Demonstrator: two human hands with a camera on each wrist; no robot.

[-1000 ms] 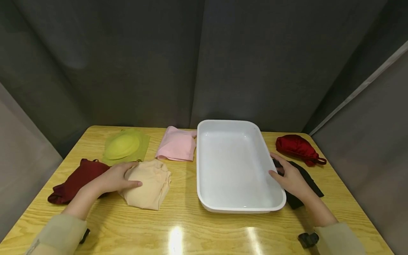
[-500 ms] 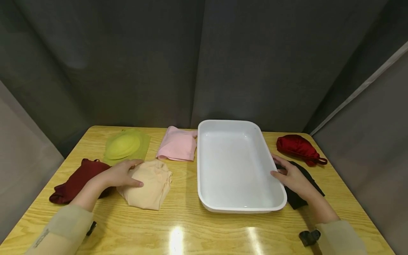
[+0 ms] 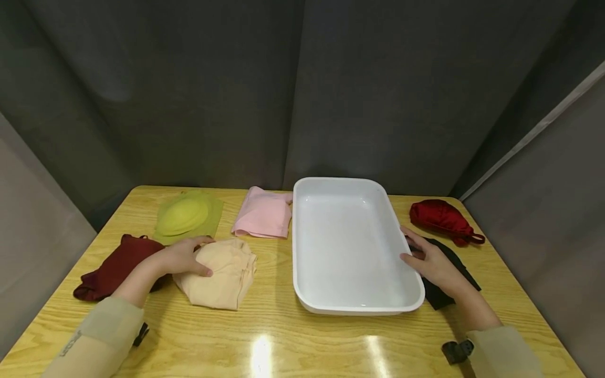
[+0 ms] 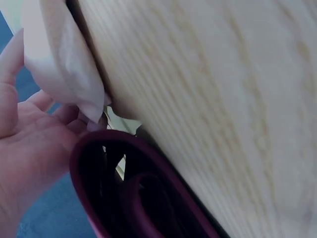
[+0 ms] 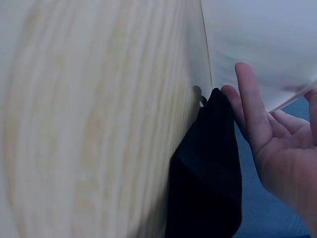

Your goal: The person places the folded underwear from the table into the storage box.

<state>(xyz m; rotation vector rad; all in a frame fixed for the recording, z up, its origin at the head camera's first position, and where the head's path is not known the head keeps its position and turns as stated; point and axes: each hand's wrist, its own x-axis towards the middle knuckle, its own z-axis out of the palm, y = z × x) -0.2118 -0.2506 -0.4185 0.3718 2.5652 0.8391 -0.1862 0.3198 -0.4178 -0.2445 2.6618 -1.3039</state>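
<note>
My left hand (image 3: 181,258) lies over the left part of a folded beige garment (image 3: 227,278), thumb on top and fingers at its far left edge. In the left wrist view, the thumb and bent fingers of that hand (image 4: 37,139) take in a bulge of the beige cloth (image 4: 64,59). A folded maroon garment (image 3: 120,265) lies beneath my left forearm. My right hand (image 3: 435,266) holds the right rim of a deep white tray (image 3: 350,252), thumb over the rim and fingers outside. Below those fingers lies a black folded cloth (image 5: 208,178).
A yellow-green padded garment (image 3: 184,215) sits at the back left, with a folded pink cloth (image 3: 263,212) between it and the tray. At the back right lies a shiny red garment (image 3: 439,216) with a strap loop. Dark curtains (image 3: 212,94) stand behind the table (image 3: 302,341).
My left hand has shifted slightly right over the beige garment, which has bunched a little and edged right. The right hand and the tray stay almost where they were.
</note>
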